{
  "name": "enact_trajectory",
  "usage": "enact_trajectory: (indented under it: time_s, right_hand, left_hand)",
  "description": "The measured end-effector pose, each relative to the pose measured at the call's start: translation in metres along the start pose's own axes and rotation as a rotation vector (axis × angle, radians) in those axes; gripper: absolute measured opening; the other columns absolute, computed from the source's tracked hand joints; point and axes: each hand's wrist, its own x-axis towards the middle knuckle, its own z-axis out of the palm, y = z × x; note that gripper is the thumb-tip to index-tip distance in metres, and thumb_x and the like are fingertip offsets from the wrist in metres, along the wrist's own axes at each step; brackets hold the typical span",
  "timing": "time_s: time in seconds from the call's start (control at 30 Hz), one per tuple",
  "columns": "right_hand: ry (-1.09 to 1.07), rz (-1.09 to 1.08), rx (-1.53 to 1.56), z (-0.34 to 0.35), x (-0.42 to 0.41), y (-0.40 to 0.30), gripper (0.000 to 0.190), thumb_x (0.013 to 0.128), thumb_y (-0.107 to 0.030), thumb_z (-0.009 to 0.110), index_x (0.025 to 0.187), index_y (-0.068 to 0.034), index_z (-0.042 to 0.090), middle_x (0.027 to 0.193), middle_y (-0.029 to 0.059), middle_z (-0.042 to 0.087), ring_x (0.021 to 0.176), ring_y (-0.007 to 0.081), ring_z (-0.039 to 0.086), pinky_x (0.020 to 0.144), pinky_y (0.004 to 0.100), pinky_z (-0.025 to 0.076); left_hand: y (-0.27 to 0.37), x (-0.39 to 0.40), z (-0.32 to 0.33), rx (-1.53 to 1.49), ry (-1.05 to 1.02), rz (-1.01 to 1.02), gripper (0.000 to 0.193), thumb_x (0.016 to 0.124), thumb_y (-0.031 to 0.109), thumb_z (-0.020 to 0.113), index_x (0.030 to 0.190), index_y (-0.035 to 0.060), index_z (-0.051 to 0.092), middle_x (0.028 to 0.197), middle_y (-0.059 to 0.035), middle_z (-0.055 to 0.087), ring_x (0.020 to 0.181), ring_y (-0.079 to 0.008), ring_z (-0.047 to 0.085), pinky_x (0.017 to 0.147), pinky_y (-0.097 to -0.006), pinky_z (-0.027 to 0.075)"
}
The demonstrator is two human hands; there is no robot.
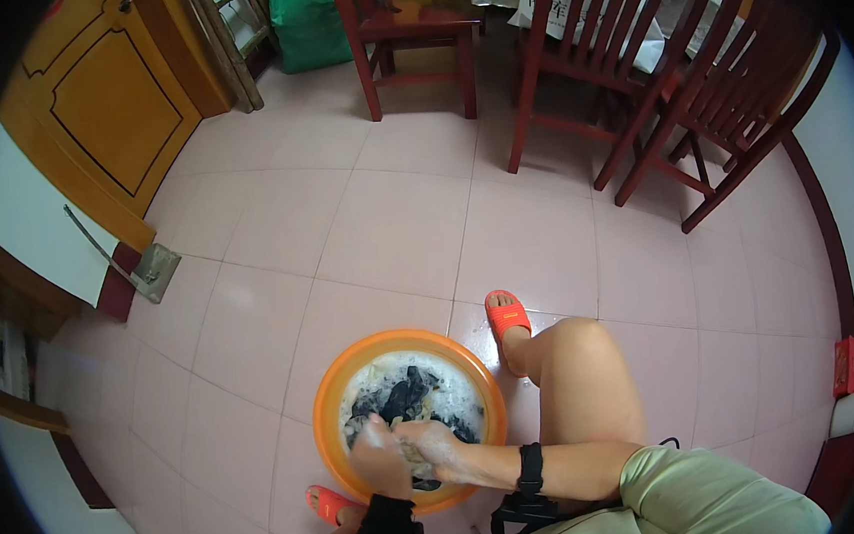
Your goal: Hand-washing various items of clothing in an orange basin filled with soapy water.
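Observation:
An orange plastic basin [327, 455] stands on the floor between my feet, holding sudsy water [460, 385]. Dark wet cloth [406, 397] lies bunched in the foam. Over the near half of the basin, my left hand [379, 455] and my right hand [435, 447] are close together, both coated with lather. Pinched between them is a pale beige cloth [417, 462], and part of it hangs down toward the water. My fingers hide much of that cloth.
Orange-red slippers [506, 312] are on my feet beside the basin. Dark red wooden chairs [422, 19] stand ahead and to the right. A long-handled dustpan [157, 273] rests by the wooden door [113, 103]. Farther back are a green bag [309, 28] and a ladder [229, 49].

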Motion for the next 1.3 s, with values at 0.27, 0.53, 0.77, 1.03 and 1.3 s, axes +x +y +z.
enact_trajectory:
  time_s: [0.27, 0.53, 0.77, 1.03, 1.3]
  right_hand:
    - [0.058, 0.134, 0.029, 0.001, 0.002, 0.009, 0.011, 0.08, -0.015, 0.056, 0.085, -0.007, 0.061, 0.084, 0.0038, 0.06, 0.073, 0.0141, 0.057, 0.062, 0.0273, 0.045]
    - [0.076, -0.228, -0.502, 0.015, -0.003, -0.027, 0.018, 0.081, -0.02, 0.056, 0.065, -0.01, 0.055, 0.06, -0.0022, 0.05, 0.053, 0.0089, 0.047, 0.048, 0.0236, 0.038]
    - [0.154, -0.364, -0.775, 0.002, 0.012, -0.048, 0.032, 0.075, -0.035, 0.065, 0.062, -0.008, 0.055, 0.059, 0.0005, 0.052, 0.057, 0.0089, 0.047, 0.054, 0.0251, 0.038]
    - [-0.151, -0.498, -1.559, -0.013, 0.011, -0.04, 0.036, 0.066, -0.033, 0.074, 0.087, -0.008, 0.057, 0.074, 0.0083, 0.061, 0.072, 0.0204, 0.059, 0.067, 0.0306, 0.046]
    - [-0.062, -0.662, -1.661, -0.012, 0.009, -0.036, 0.029, 0.066, -0.023, 0.071, 0.09, -0.01, 0.062, 0.074, 0.0111, 0.062, 0.07, 0.0257, 0.059, 0.066, 0.0316, 0.046]
  left_hand:
    - [-0.035, 0.006, 0.005, -0.07, 0.031, -0.086, 0.024, 0.085, 0.017, 0.05, 0.073, -0.0023, 0.057, 0.062, -0.0149, 0.057, 0.054, -0.0275, 0.054, 0.056, -0.0372, 0.044]
    - [-0.003, 0.029, -0.025, -0.45, -0.213, -0.26, 0.035, 0.088, 0.028, 0.05, 0.076, -0.0039, 0.059, 0.062, -0.0113, 0.056, 0.059, -0.016, 0.055, 0.055, -0.0296, 0.042]
    - [0.01, 0.026, -0.053, -0.027, -0.879, 0.0, 0.028, 0.077, 0.028, 0.062, 0.086, 0.001, 0.059, 0.076, -0.0061, 0.06, 0.07, -0.0127, 0.057, 0.064, -0.0292, 0.045]
    - [0.018, 0.041, -0.082, -0.633, -0.505, -0.22, 0.025, 0.064, 0.005, 0.051, 0.087, -0.0031, 0.057, 0.085, -0.0114, 0.061, 0.076, -0.0175, 0.057, 0.071, -0.0271, 0.046]
    - [0.013, 0.044, -0.128, -1.169, -0.178, -0.317, 0.025, 0.063, 0.0, 0.047, 0.087, -0.0048, 0.053, 0.091, -0.0173, 0.059, 0.081, -0.023, 0.057, 0.078, -0.032, 0.046]
